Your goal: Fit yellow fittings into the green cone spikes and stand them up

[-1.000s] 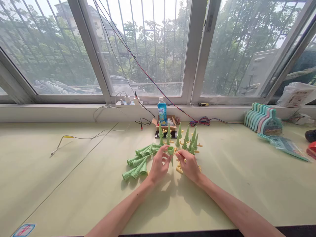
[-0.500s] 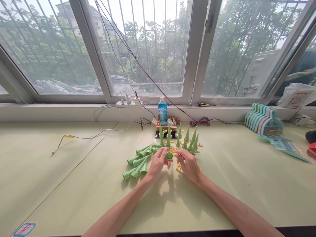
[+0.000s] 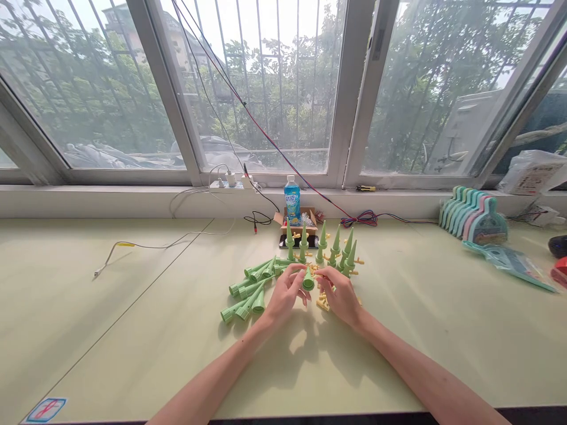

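Two bare hands meet above a smooth pale-green table (image 3: pixel 398 360). The left hand (image 3: pixel 286 292) is curled, thumb and fingers closed round one green plastic cone (image 3: pixel 308 282), its round hollow mouth turned toward the viewer. The right hand (image 3: pixel 337 290) is half-curled at the cone's side, fingertips pinched; whether they grip anything I cannot tell. Around ten loose cones (image 3: pixel 229 313), with ribbed collars, lie overlapping by the left hand. Small yellow pieces (image 3: pixel 322 303), too bunched to count, lie partly hidden behind the right hand. Beyond, six standing cones (image 3: pixel 351 257) point upward with yellow side stems, partly blocking one black phone (image 3: pixel 312 242). Behind it are one cardboard box (image 3: pixel 279 218) and one blue bottle (image 3: pixel 292 198).
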Demonstrator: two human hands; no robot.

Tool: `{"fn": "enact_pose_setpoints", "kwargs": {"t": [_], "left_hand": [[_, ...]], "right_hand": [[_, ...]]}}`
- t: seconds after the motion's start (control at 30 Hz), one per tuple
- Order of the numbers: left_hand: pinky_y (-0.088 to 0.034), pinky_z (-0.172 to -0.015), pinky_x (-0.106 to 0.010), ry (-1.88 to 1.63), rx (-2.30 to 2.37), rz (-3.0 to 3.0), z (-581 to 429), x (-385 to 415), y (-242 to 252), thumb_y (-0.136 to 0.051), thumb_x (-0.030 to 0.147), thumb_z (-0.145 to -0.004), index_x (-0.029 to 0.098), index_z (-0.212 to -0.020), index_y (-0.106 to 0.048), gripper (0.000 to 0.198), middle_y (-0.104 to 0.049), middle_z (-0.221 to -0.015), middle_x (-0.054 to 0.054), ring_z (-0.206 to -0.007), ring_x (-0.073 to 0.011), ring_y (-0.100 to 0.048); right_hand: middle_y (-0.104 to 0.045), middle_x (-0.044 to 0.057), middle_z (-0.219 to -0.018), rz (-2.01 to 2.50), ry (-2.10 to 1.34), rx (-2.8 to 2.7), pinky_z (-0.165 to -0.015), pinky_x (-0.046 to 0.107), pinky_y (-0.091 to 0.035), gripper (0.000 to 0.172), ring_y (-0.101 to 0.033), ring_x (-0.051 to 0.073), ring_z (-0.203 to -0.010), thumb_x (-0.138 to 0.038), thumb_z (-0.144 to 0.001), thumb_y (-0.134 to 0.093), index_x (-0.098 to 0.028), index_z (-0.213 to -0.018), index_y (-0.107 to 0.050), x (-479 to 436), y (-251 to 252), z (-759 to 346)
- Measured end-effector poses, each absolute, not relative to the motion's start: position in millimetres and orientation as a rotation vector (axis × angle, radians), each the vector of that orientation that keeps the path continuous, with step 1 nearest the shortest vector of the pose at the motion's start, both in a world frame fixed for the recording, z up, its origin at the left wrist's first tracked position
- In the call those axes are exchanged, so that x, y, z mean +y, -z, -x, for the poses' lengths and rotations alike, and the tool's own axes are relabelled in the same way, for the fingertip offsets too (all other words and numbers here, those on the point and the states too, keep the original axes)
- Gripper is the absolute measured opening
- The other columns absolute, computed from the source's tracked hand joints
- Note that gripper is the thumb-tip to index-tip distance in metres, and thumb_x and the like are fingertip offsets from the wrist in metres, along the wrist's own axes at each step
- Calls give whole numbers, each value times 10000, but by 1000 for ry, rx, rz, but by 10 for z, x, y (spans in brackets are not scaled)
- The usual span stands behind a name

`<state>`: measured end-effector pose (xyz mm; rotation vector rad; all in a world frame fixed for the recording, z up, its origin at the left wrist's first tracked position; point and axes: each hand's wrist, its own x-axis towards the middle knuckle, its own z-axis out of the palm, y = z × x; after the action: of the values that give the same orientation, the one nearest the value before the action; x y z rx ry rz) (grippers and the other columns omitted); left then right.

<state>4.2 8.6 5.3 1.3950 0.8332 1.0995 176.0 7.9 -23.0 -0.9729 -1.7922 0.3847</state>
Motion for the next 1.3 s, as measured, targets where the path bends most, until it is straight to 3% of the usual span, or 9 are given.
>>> {"fn": "enact_pose_setpoints", "kwargs": {"t": [0.27,0.4,0.57,0.73,0.83,1.07,1.3], "left_hand": [[-396,-343,-165,-1115,848,-1532,-28,77,-15,-525,500,-913,252,-1237,-420,422,-580,-1010,-41,-489,-75,-586],[-398,-374,-166,-1116,843,-1601,-21,62,1,-531,436,-927,282,-1277,-382,410,-568,-1178,-70,-428,-13,-516],[-327,-358,-153,-1127,855,-1644,-28,41,-11,-560,390,-916,291,-1289,-377,428,-585,-1174,-63,-407,11,-405],[-373,-365,-180,-1183,926,-1615,-80,27,-9,-541,439,-913,252,-1223,-436,377,-563,-1210,-85,-411,-1,-441],[-372,-364,-178,-1242,998,-1548,-103,51,5,-508,492,-919,224,-1184,-458,380,-571,-1133,-76,-414,-8,-471],[-263,-297,-163,-1196,969,-1379,-64,113,-12,-436,587,-919,194,-984,-492,402,-545,-684,44,-307,-32,-384],[-283,-306,-165,-1069,941,-1343,-73,73,-57,-516,595,-880,185,-1009,-507,430,-603,-661,17,-324,-53,-422]], "right_hand": [[-573,4,-701,1057,-328,-1801,-591,249,-403,281,-502,137,-611,-324,-1003,-412,-193,-800,-557,91,220,-1766],[-485,-24,-627,1061,-311,-1810,-549,238,-353,323,-410,118,-559,-328,-1007,-398,-195,-730,-500,94,221,-1768],[-434,-36,-610,1053,-301,-1814,-521,235,-325,340,-366,111,-543,-326,-1014,-383,-202,-705,-454,107,250,-1776],[-479,-24,-625,1047,-284,-1781,-535,239,-352,328,-406,118,-551,-337,-1015,-392,-199,-734,-494,96,260,-1738],[-534,-9,-655,1041,-276,-1742,-556,243,-387,319,-460,126,-572,-352,-1015,-395,-194,-775,-534,84,241,-1722],[-593,22,-747,1032,-256,-1748,-627,268,-441,295,-549,152,-659,-340,-1021,-390,-195,-854,-584,58,156,-1748],[-595,37,-794,973,-269,-1819,-617,273,-455,275,-547,152,-661,-324,-1024,-394,-199,-926,-619,54,182,-1742]]}}
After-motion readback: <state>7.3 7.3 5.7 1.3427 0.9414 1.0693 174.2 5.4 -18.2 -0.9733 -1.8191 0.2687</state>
